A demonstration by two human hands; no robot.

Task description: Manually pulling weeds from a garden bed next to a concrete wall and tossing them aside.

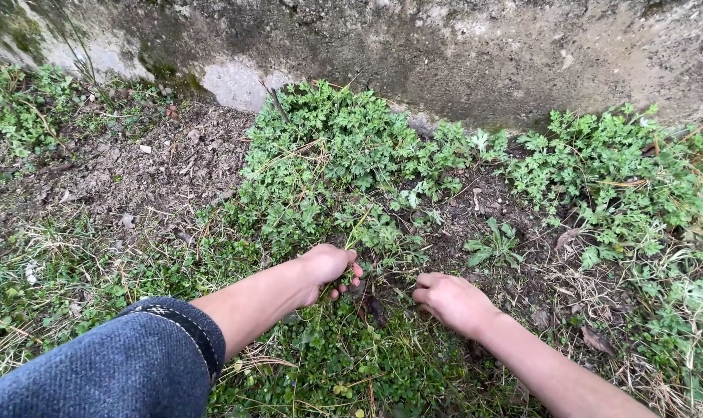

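Note:
My left hand reaches down into a clump of low green weeds and its fingers are curled around thin stems at the clump's near edge. My right hand rests a little to the right on dark soil, its fingers closed in a fist at ground level; whether stems are inside it is hidden. A blue denim sleeve covers my left upper arm. Both hands sit close together, about a hand's width apart.
A rough, stained concrete wall runs along the back. A bare patch of soil with dry leaves lies at the left. More leafy weeds grow at the right, and dry grass covers the near right.

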